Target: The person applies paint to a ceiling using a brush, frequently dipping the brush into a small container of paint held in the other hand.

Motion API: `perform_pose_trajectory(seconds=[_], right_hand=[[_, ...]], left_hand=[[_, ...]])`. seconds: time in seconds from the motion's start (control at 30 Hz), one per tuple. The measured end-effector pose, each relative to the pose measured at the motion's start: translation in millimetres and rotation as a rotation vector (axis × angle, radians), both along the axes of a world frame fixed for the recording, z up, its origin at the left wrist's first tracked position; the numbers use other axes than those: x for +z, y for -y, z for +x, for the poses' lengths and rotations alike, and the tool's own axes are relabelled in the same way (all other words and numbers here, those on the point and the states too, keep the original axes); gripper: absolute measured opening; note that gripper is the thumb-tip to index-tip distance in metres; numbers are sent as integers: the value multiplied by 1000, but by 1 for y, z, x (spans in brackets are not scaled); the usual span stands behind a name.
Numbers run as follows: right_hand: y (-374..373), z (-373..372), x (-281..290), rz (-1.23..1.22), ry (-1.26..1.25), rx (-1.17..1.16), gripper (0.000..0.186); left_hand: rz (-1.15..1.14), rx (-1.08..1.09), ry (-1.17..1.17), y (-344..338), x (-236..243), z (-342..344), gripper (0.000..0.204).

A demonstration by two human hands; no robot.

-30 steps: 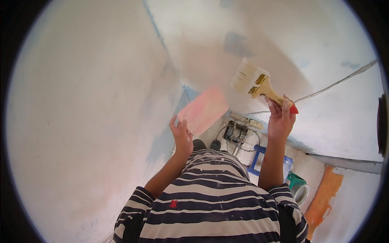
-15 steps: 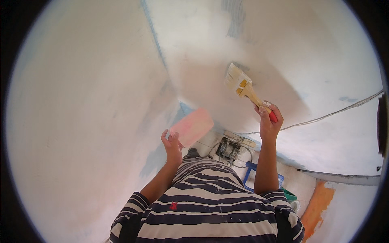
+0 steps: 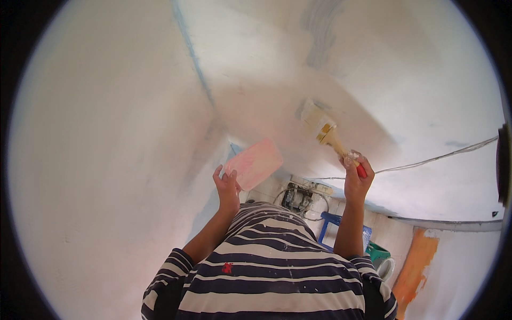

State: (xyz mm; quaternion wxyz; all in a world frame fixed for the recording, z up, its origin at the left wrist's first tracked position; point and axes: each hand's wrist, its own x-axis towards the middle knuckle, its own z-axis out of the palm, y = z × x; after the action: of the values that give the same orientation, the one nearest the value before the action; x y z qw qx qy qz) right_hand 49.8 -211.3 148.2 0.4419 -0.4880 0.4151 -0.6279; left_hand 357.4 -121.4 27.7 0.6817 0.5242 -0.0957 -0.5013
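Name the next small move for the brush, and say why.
Probably sweep the brush across the grey patch on the wall: the right hand holds it over part of that patch, and the left hand holds the pink tray off to the side.

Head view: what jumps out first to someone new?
Probably the rectangular pink plastic container near the middle, held at its near-left corner by the left hand, and the wide, red-tipped flat paintbrush right of it, held by its handle in the right hand. Next, the vivid orange patch at lower right and the striped shirt at bottom center.
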Motion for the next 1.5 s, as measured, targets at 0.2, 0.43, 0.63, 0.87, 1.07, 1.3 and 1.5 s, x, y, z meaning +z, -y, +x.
perform_pose_trajectory(seconds=[0.2, 0.43, 0.63, 0.87, 1.07, 1.3, 1.5], right_hand=[[0, -5, -8, -39, -62, -36, 10], [-3, -6, -14, -63, -82, -106, 9], [-5, 4, -10, -39, -39, -252, 8], [-6, 3, -7, -73, -60, -231, 12], [-11, 6, 3, -137, -55, -191, 14], [-14, 26, 5, -215, -193, -170, 10], [-12, 32, 0, -205, -286, -166, 6]], left_hand=[[14, -40, -3, 11, -1, 11, 56], [6, -54, -21, 34, 4, 21, 55], [-14, -142, 4, 34, -3, 38, 56], [-4, -103, -36, 38, 4, 50, 56], [-28, -119, -26, 40, 6, 50, 55], [-18, -162, -20, 39, 2, 43, 55], [-11, -132, -71, 34, 4, 39, 56]])
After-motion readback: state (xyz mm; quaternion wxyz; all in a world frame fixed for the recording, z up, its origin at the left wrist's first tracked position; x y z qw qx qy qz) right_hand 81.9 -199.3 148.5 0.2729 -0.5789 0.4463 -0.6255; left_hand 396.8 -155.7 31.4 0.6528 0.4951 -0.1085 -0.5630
